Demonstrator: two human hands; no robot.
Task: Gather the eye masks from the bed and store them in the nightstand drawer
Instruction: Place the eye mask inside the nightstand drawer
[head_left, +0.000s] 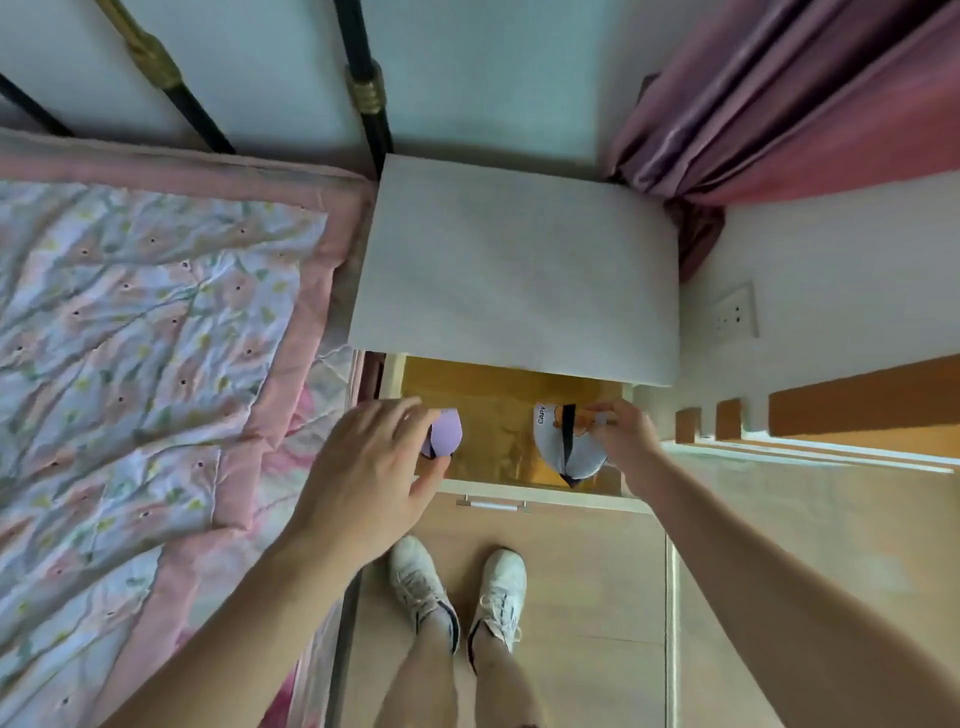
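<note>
Lilac eye mask (444, 431) is pinched in the left hand (363, 478) at the open nightstand drawer's (498, 415) left end; right hand (626, 441) pinches a folded white cartoon-print eye mask (553, 441) with a dark strap over the right end.

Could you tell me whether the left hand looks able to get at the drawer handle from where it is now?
Probably yes. The left hand is over the open drawer's left end, holding the purple eye mask; the handle lies just beside it, uncovered. It would need to release the mask first.
</note>
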